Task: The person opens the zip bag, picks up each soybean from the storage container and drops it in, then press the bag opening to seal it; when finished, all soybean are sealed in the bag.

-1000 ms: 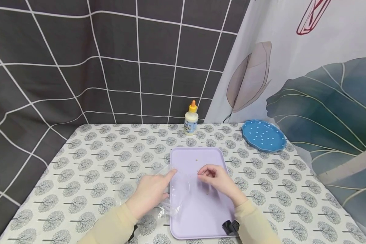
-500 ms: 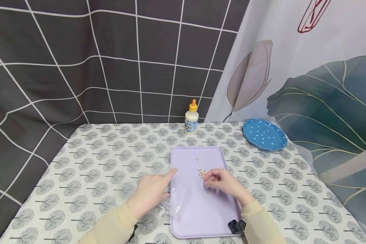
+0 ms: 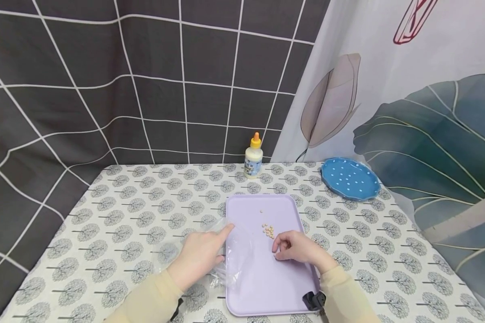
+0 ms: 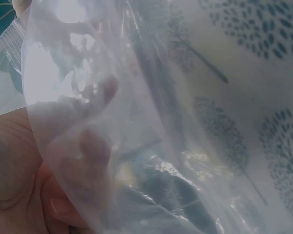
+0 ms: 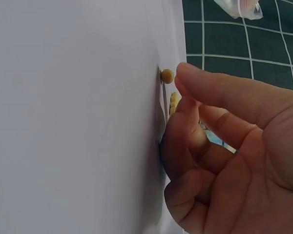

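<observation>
My left hand (image 3: 200,251) grips a clear plastic zip-lock bag (image 4: 146,161) at the left edge of the lilac tray (image 3: 266,287). Its index finger points forward, and in the left wrist view curled fingers show through the plastic. Over the tray's right half is my right hand (image 3: 297,246), with its thumb and fingers bent and slightly parted. A single soybean (image 5: 167,75) lies just beyond that thumb's tip in the right wrist view. In the head view, a small cluster of soybeans (image 3: 268,230) sits ahead of the right fingertips, and another soybean (image 3: 261,211) lies farther up.
Behind the tray stands a glue-like bottle (image 3: 253,157) with a yellow cap and orange tip. A blue dotted plate (image 3: 350,178) rests at the table's back right. Tree-patterned cloth (image 3: 145,220) covers the table, with a dark gridded curtain (image 3: 153,76) behind.
My right hand has moved right and toward me, from beyond the tray's middle to the lone soybean. The cluster of soybeans has come into sight on the tray. The left hand stays put.
</observation>
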The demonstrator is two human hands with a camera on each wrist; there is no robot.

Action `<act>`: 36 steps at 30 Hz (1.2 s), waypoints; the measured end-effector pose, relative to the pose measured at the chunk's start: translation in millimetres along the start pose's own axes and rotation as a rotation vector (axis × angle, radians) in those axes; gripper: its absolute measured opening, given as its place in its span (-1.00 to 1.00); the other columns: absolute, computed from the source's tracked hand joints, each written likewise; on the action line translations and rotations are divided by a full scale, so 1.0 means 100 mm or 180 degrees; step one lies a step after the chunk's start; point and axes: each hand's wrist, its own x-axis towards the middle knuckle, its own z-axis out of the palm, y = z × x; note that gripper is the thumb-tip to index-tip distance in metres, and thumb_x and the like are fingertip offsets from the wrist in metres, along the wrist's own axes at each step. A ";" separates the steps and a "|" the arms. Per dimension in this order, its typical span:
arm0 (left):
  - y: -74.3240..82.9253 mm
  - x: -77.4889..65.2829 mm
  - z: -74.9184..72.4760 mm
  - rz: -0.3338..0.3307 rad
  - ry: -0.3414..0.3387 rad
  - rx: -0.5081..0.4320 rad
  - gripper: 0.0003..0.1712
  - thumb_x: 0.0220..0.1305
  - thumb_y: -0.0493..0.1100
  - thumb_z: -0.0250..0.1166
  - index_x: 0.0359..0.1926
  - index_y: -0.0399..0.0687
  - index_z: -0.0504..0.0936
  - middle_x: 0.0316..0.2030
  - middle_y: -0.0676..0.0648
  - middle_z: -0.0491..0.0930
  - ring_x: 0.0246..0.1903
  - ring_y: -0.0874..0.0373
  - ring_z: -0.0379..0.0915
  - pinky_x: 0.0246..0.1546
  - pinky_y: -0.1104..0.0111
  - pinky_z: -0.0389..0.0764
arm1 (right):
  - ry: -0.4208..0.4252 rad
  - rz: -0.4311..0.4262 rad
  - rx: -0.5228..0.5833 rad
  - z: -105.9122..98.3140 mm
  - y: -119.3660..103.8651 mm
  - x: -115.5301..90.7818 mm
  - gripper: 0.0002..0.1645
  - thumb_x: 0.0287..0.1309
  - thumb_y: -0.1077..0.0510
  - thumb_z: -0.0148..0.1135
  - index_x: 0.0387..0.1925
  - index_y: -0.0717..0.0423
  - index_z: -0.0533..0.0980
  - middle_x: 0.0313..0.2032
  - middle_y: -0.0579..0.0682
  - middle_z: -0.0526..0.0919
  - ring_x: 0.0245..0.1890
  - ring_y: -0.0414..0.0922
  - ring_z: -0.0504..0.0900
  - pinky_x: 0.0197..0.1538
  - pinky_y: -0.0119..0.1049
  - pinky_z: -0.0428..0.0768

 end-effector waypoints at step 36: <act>0.03 0.04 0.01 -0.0008 -0.0055 0.0004 -0.10 -0.19 0.06 0.53 0.24 0.01 0.42 -0.53 0.06 0.62 -0.61 0.20 0.48 -0.66 0.42 0.37 | 0.0710 -0.0492 -0.0013 0.11 -0.32 0.06 -0.90 0.06 0.18 0.34 -0.33 0.00 0.59 -0.50 -0.21 0.53 -0.48 -0.30 0.46 -0.36 -0.41 0.51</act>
